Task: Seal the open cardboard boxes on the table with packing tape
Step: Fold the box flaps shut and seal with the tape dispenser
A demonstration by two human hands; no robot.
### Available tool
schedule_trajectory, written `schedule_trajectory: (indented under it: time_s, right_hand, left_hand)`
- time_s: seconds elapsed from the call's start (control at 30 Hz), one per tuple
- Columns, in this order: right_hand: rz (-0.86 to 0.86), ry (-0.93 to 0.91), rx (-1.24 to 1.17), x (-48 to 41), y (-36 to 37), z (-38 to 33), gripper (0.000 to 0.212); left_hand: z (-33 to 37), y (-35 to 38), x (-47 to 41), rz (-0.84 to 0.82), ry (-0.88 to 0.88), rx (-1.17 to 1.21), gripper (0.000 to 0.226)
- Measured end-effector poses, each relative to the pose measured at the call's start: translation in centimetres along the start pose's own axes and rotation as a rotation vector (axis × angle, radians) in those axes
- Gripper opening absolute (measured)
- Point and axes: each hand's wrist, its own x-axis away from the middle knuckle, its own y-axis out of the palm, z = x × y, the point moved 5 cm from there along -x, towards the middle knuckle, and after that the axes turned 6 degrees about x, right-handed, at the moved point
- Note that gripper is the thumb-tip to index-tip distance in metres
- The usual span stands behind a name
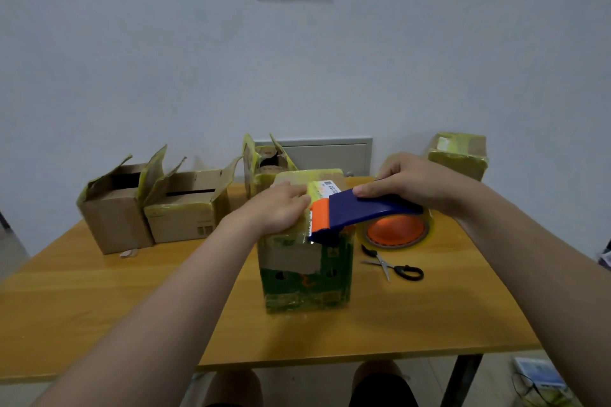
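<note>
Green box [305, 277] closed, contents hidden

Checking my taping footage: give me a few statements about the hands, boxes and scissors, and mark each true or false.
1. The right hand grips the tape dispenser. True.
2. The left hand holds the scissors. False: it presses flat on the green box; the scissors lie on the table.
3. The boxes at the back left have their flaps up. True.
4. The box at the back right stands open. False: its top is closed.
</note>
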Motion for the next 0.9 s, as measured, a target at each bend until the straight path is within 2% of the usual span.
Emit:
schedule_trajectory:
  time_s: [0.07, 0.17, 0.23, 0.4, 0.5, 0.6, 0.7, 0.77, 0.9]
  right_hand:
    - [-0.018, -0.004, -0.007, 0.4, 0.1, 0.4, 0.058]
    - [-0.032, -0.007, -0.044, 0.6, 0.2, 0.8, 0.058]
    - [-0.05, -0.009, -0.045, 0.5, 0.2, 0.7, 0.055]
    - [0.048, 0.053, -0.032, 2.0, -3.0, 3.3, 0.057]
    - [0.048, 0.081, -0.011, 2.9, -3.5, 4.3, 0.052]
    - [0.07, 0.067, -0.004, 2.6, -3.1, 4.5, 0.05]
    - [0.072, 0.054, -0.013, 2.2, -3.0, 4.4, 0.048]
    - [0.066, 0.046, -0.021, 2.0, -3.0, 4.5, 0.052]
    - [0.046, 0.034, -0.048, 2.5, -2.6, 5.0, 0.067]
  left_hand:
    - [-0.8, 1.0, -1.1, -0.044, -0.024, -0.114, 0.073]
    - [-3.1, 1.5, -2.6, -0.06, 0.002, -0.259, 0.116]
    - [-3.4, 1.5, -2.6, -0.057, 0.004, -0.295, 0.121]
    - [-2.3, 0.9, -1.3, -0.042, -0.039, -0.245, 0.078]
    - [-0.7, 1.1, -1.2, -0.067, -0.055, -0.343, 0.071]
    - [1.4, 0.8, -1.6, -0.018, -0.041, -0.42, 0.065]
    - [3.9, 1.3, -1.7, -0.01, 0.014, -0.311, 0.055]
    - [4.9, 2.7, -1.7, -0.046, 0.037, -0.234, 0.054]
    - [4.4, 4.5, -2.6, -0.036, 0.061, -0.357, 0.056]
